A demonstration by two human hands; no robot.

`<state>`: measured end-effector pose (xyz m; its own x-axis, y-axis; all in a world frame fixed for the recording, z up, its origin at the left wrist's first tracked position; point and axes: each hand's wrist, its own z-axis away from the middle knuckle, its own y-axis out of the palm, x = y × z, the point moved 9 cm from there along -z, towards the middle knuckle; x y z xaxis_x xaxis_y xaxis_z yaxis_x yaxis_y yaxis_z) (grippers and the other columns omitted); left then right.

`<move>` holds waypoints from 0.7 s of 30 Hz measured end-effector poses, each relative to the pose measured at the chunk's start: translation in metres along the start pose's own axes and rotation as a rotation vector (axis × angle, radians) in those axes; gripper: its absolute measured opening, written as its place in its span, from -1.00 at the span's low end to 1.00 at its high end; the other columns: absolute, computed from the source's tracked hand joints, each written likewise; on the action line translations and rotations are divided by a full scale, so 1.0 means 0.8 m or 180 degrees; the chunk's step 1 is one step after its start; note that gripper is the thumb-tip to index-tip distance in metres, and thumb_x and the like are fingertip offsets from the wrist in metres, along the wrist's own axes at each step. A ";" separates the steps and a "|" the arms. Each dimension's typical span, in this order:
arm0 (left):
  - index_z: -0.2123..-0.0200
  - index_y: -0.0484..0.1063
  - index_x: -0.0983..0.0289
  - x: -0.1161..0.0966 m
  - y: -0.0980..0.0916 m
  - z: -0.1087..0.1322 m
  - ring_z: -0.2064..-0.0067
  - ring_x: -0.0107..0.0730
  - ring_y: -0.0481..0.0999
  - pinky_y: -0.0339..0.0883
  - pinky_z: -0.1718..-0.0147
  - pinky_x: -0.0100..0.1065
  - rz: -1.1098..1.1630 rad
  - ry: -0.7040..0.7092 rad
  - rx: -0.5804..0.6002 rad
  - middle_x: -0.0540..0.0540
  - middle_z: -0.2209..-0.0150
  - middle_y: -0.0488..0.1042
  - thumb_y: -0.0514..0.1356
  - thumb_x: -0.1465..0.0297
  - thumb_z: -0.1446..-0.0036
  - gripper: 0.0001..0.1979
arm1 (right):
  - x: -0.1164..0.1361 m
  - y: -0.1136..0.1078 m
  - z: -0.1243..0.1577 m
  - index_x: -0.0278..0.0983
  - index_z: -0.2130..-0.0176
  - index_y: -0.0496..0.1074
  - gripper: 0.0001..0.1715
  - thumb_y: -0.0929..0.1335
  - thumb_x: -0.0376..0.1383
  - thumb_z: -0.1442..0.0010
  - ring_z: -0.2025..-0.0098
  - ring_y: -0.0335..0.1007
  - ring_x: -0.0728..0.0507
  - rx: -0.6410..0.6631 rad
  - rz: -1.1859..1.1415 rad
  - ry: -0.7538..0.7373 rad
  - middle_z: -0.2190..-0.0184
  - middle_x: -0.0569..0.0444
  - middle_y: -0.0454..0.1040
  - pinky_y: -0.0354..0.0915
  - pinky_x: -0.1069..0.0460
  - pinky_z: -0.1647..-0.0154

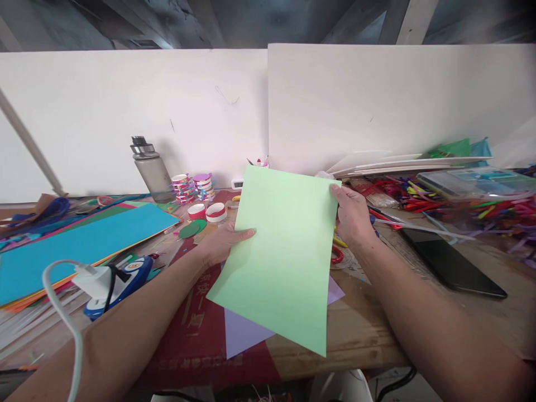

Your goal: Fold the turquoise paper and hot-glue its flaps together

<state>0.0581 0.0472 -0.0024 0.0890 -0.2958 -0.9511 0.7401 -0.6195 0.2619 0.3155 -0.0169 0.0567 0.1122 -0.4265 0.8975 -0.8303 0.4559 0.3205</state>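
Green paper [288,257] is held over the worktop [360,329], the fingers of the left hand [221,244] gripping its ten o'clock edge, those of the right hand [355,215] its one o'clock corner. Purple paper [245,335] shows beneath, at seven o'clock.

Bare forearms [142,329], bare wrists [368,243], bare grip [354,215]

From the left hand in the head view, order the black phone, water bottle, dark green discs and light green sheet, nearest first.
1. Light green sheet, in left hand
2. Dark green discs, just left
3. Water bottle, back left
4. Black phone, far right
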 end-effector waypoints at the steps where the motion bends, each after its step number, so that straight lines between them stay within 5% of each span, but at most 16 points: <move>1: 0.02 0.49 0.24 0.001 -0.001 0.000 0.24 -0.15 0.63 0.48 0.15 -0.17 -0.0009 -0.0007 -0.0006 0.22 0.03 0.54 0.43 0.43 0.12 -0.49 | 0.000 0.000 0.000 -0.23 0.33 0.48 -0.61 0.44 0.00 0.07 0.43 0.46 -0.14 0.0003 0.0015 0.0000 0.41 0.08 0.57 0.34 0.01 0.45; 14: -0.01 0.45 0.28 -0.002 -0.003 0.002 0.26 -0.11 0.63 0.50 0.20 -0.15 -0.0095 0.0011 -0.0139 0.23 0.14 0.59 0.45 0.41 0.16 -0.42 | 0.003 0.001 0.002 -0.22 0.38 0.47 -0.65 0.44 -0.02 0.06 0.44 0.44 -0.13 -0.0005 -0.0050 -0.0001 0.43 0.09 0.55 0.32 0.02 0.49; 21: 0.13 0.51 0.33 -0.011 -0.019 -0.002 0.21 -0.07 0.62 0.52 0.18 -0.14 -0.0012 0.0141 -0.0336 0.24 0.14 0.59 0.41 0.41 0.09 -0.61 | -0.003 0.009 -0.004 -0.24 0.28 0.46 -0.54 0.32 0.09 -0.08 0.38 0.44 -0.12 0.0218 0.0185 0.0029 0.38 0.03 0.54 0.31 0.03 0.48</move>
<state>0.0475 0.0601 0.0016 0.1137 -0.2598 -0.9590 0.8063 -0.5398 0.2418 0.3110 -0.0104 0.0580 0.0674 -0.3937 0.9168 -0.8709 0.4251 0.2466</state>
